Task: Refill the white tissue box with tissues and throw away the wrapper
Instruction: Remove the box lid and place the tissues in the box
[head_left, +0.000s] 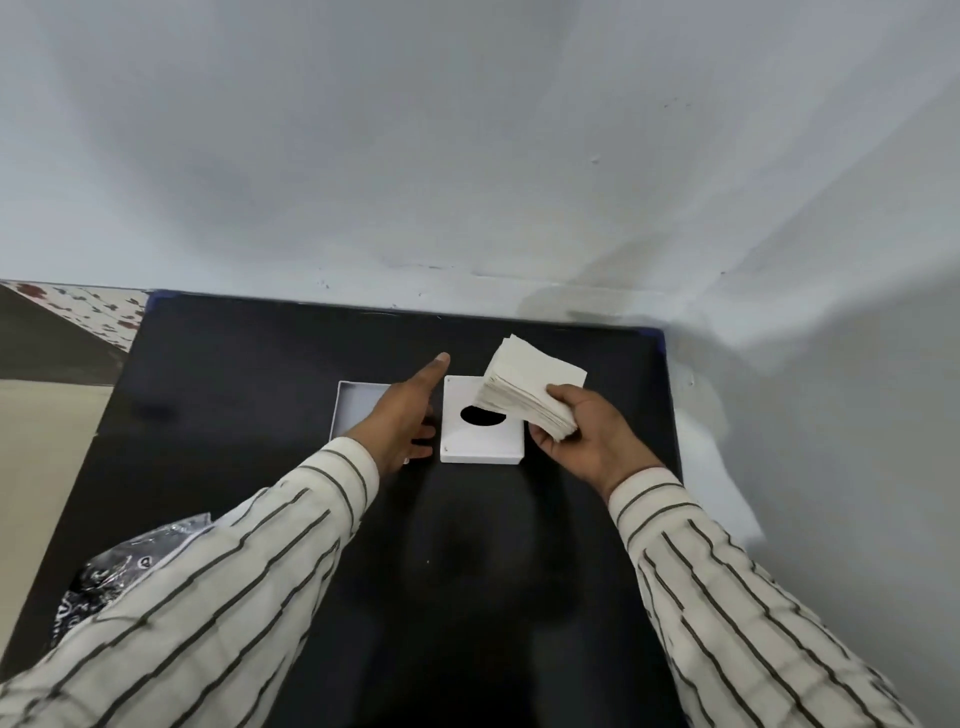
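Tissues (530, 392) are unwrapped but, by my reading, not yet loaded: my right hand (582, 431) grips the stack above the lid (480, 441), my left hand (405, 415) hovers released over the open box base (353, 405), wrapper (124, 561) undiscarded on tabletop (467, 571).

Single head-worn wide-angle view, angled forward and down, close over black table (260, 364), facing wall (467, 156)
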